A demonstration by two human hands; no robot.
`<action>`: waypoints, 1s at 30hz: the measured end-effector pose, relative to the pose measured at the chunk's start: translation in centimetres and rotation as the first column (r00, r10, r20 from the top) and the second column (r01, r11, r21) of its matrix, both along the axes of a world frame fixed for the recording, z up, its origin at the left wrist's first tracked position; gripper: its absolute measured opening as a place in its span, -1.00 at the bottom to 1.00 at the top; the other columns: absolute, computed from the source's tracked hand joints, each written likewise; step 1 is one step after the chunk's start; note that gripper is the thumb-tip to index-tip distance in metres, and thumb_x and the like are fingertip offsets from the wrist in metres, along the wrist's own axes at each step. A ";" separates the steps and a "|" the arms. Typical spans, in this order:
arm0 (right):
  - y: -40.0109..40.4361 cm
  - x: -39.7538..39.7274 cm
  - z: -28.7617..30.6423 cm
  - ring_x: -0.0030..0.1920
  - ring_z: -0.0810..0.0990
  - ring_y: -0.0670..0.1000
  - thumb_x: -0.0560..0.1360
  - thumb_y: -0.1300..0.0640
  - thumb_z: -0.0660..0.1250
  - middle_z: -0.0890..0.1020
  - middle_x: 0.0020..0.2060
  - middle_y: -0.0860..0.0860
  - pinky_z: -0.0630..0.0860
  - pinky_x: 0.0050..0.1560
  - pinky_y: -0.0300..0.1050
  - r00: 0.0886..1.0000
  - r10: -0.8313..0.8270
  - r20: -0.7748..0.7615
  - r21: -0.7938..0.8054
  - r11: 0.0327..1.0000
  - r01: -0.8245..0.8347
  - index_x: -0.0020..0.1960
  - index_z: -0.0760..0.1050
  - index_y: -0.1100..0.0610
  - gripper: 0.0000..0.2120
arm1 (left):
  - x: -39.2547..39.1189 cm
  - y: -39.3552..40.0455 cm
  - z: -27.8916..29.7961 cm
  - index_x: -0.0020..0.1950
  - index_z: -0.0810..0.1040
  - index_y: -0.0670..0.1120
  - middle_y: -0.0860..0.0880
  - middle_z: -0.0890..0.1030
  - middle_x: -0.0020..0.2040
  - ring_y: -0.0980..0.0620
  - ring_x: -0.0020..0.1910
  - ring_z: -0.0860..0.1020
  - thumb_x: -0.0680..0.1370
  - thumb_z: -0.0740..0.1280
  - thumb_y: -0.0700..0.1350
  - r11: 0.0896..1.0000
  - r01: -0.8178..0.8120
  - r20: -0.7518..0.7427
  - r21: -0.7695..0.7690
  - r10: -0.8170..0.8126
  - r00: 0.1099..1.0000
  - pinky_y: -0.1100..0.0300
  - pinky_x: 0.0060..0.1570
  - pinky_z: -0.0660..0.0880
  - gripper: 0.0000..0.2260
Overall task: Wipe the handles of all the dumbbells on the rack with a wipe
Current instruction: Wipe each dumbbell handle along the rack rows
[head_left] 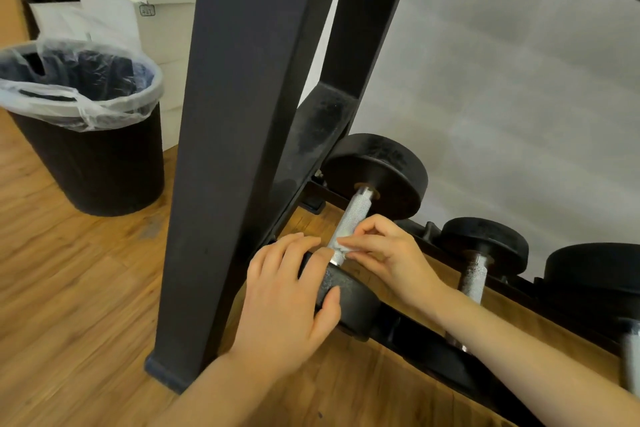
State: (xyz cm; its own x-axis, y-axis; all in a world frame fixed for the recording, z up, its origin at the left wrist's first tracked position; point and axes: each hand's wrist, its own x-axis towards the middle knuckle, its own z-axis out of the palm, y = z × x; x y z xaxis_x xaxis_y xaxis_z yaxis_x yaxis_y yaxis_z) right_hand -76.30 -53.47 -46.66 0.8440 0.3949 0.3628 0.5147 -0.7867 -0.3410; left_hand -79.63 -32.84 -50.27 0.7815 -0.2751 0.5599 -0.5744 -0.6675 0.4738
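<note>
Silver knurled handle (351,218), white wipe (341,246) under my fingers (367,246), black dumbbell heads (381,170), black rack (239,114), brown wood-grain floor (69,288).

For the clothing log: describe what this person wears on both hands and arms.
Nothing shows on either. The left hand and right hand are bare: no gloves, rings, watch or bracelet in view. Both forearms are uncovered down to the picture's edge, with no sleeve showing. The fingers have short, unpainted nails.

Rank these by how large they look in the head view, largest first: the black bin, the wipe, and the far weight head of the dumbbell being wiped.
1. Black bin, by far the largest.
2. Far weight head of the dumbbell.
3. Wipe, a small white patch under the right hand.

Wide-angle nearness distorts apparent sizes.
</note>
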 end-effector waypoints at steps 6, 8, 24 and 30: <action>-0.2 -0.1 -0.8 0.06 0.46 -0.17 0.47 0.21 0.40 0.51 0.02 -0.04 0.43 0.11 -0.37 0.998 0.055 0.012 0.014 0.998 -0.056 0.13 0.62 0.10 -0.77 | -0.5 -0.3 0.0 0.28 0.53 -0.01 0.02 0.53 0.30 0.00 0.37 0.40 0.54 0.17 0.08 0.997 -0.013 -0.075 -0.079 0.007 0.997 -0.09 0.33 0.36 -0.63; 0.1 -0.5 -1.0 0.02 0.49 -0.16 0.54 0.11 0.32 0.55 -0.02 -0.03 0.45 0.05 -0.35 0.996 0.067 -0.053 0.071 0.995 -0.063 0.09 0.64 0.08 -0.82 | -0.9 -0.5 0.0 0.34 0.49 0.01 0.03 0.47 0.38 0.03 0.45 0.31 0.56 0.15 0.08 0.996 -0.034 -0.107 -0.088 0.025 0.994 -0.06 0.39 0.28 -0.61; 0.2 -1.2 -2.2 -0.03 0.55 -0.03 0.54 0.06 0.28 0.58 -0.07 0.04 0.47 0.01 -0.30 0.990 0.136 -0.027 0.173 0.976 -0.129 0.01 0.65 0.06 -0.81 | -3.0 -3.0 0.1 0.48 0.20 0.24 0.17 0.13 0.56 0.14 0.57 0.04 0.61 0.01 0.16 0.933 -0.307 -0.260 -0.187 0.254 0.931 -0.04 0.51 0.12 -0.58; 0.5 -1.4 -2.3 0.02 0.52 -0.12 0.45 0.30 0.42 0.50 -0.04 -0.11 0.51 0.09 -0.26 0.990 0.122 -0.072 0.279 0.955 -0.097 0.09 0.61 0.10 -0.75 | -3.0 -3.6 0.0 0.46 0.26 0.22 0.18 0.18 0.54 0.17 0.56 0.06 0.60 0.04 0.13 0.909 -0.345 -0.261 -0.235 0.283 0.923 -0.05 0.51 0.11 -0.59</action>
